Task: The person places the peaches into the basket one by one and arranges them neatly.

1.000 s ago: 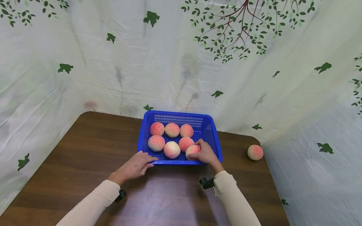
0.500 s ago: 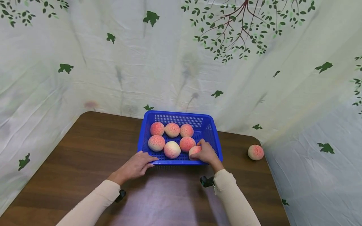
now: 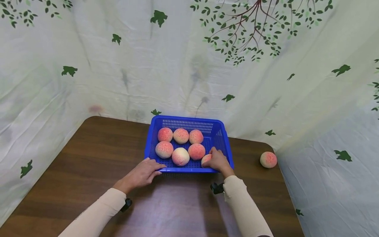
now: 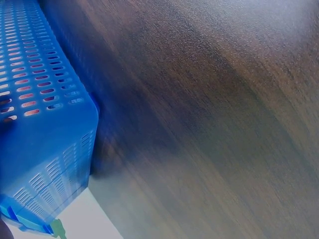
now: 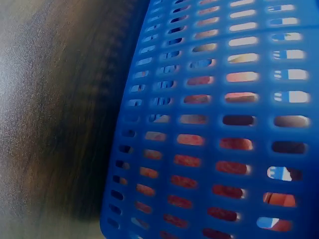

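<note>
A blue plastic basket with slotted walls stands on the table, several pink and cream peaches inside. In the head view, three line the back row, the middle one being a peach. Along the front, a pale peach lies left of a redder peach. My right hand reaches over the front rim and grips another peach, partly hidden by the fingers, low in the basket's front right. With my left hand I hold the front rim near its left corner, fingers over it and thumb outside.
One more peach lies on the brown wooden table near its right edge. A white leaf-printed cloth hangs behind and at both sides. Through the slots of the basket wall, the right wrist view shows peaches.
My right hand has slid a little to the right with its peach, opening a gap from the peaches beside it. My left hand has stayed on the rim.
</note>
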`<state>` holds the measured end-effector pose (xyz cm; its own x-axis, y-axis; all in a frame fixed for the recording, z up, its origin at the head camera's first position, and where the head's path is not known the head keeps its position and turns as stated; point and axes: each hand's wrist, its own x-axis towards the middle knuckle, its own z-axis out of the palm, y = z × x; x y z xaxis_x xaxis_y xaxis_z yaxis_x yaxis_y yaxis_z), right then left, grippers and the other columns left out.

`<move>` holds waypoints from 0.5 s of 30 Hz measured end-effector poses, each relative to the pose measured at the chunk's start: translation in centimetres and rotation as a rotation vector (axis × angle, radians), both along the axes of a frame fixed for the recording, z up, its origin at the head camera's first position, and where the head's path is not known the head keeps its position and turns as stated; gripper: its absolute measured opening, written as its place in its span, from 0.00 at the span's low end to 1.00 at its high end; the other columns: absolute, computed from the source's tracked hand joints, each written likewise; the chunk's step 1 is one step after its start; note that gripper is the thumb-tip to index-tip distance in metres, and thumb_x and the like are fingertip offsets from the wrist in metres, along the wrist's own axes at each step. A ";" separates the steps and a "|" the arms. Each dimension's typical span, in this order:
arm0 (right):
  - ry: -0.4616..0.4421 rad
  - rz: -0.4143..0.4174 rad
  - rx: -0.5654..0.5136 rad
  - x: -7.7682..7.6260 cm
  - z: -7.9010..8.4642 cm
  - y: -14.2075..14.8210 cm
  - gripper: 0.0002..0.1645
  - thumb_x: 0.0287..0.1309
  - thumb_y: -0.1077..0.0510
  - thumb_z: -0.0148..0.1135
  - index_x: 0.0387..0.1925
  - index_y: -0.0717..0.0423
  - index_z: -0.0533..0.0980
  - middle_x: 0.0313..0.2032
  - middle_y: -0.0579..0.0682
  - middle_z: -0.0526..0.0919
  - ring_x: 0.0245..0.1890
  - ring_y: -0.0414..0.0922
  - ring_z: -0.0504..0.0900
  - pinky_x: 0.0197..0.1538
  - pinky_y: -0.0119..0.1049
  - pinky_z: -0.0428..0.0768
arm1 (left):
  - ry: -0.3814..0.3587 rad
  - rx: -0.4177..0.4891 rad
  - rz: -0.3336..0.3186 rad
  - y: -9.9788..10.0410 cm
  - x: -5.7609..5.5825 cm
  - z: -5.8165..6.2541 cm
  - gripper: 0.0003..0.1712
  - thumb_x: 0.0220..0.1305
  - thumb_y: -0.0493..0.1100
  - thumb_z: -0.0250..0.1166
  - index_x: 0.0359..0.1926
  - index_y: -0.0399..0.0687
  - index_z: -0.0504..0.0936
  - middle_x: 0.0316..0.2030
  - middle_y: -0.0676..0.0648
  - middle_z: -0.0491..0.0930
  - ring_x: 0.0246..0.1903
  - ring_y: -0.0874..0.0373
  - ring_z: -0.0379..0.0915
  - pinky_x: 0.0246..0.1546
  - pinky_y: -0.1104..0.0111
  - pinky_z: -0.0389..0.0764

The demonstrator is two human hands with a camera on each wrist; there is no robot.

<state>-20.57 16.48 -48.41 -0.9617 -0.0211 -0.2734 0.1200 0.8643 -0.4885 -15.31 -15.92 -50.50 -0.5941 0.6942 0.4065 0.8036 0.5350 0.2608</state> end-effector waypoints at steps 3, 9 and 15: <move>-0.011 0.005 0.037 -0.1 -0.1 -0.1 0.32 0.40 0.48 0.77 0.42 0.56 0.68 0.38 0.55 0.73 0.40 0.53 0.72 0.45 0.51 0.73 | -0.016 -0.010 0.003 0.1 0.0 0.2 0.14 0.61 0.38 0.65 0.48 0.41 0.82 0.32 0.49 0.82 0.33 0.56 0.74 0.37 0.64 0.69; -0.021 0.004 0.046 -0.2 -0.1 -0.3 0.35 0.40 0.47 0.77 0.46 0.56 0.69 0.41 0.57 0.74 0.41 0.53 0.74 0.47 0.53 0.74 | -0.022 -0.014 0.006 0.0 0.1 0.5 0.14 0.60 0.39 0.65 0.48 0.42 0.82 0.33 0.50 0.82 0.33 0.57 0.74 0.37 0.65 0.68; -0.010 0.015 0.016 -0.2 -0.2 -0.2 0.45 0.40 0.45 0.77 0.58 0.58 0.68 0.52 0.61 0.73 0.50 0.57 0.74 0.55 0.56 0.72 | -0.021 -0.015 0.009 0.1 0.1 0.5 0.15 0.60 0.38 0.66 0.48 0.41 0.82 0.32 0.49 0.82 0.32 0.57 0.74 0.37 0.65 0.69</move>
